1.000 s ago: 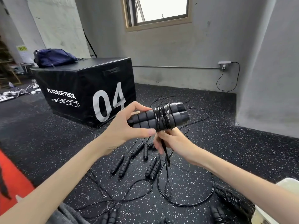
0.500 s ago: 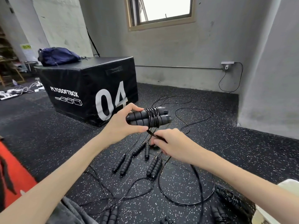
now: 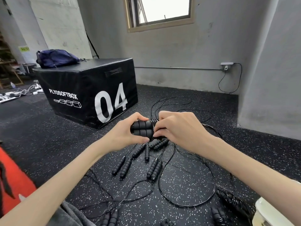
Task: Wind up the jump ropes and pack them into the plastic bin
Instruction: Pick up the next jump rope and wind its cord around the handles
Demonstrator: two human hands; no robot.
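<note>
My left hand (image 3: 125, 132) grips the near ends of a jump rope's two black ribbed handles (image 3: 142, 129), held side by side with cord wound around their middle. My right hand (image 3: 177, 128) covers the far ends and the wound cord, fingers closed over them. A loose length of cord (image 3: 210, 170) trails from the bundle down to the floor in a wide loop. Several unwound jump ropes (image 3: 154, 168) lie on the speckled floor below my hands. Two wound ropes (image 3: 231, 199) lie at lower right beside the white plastic bin (image 3: 267, 212), only its corner showing.
A black plyo box marked 04 (image 3: 91, 95) stands ahead on the left with a blue bag (image 3: 55, 58) on top. Grey walls close the back and right. A red mat (image 3: 14, 185) lies at lower left. Cords snake across the floor toward the far wall.
My hands have lowered the handle bundle. My right hand rose from under the bundle, where it pulled the cord, and now wraps over the far ends of the handles.
</note>
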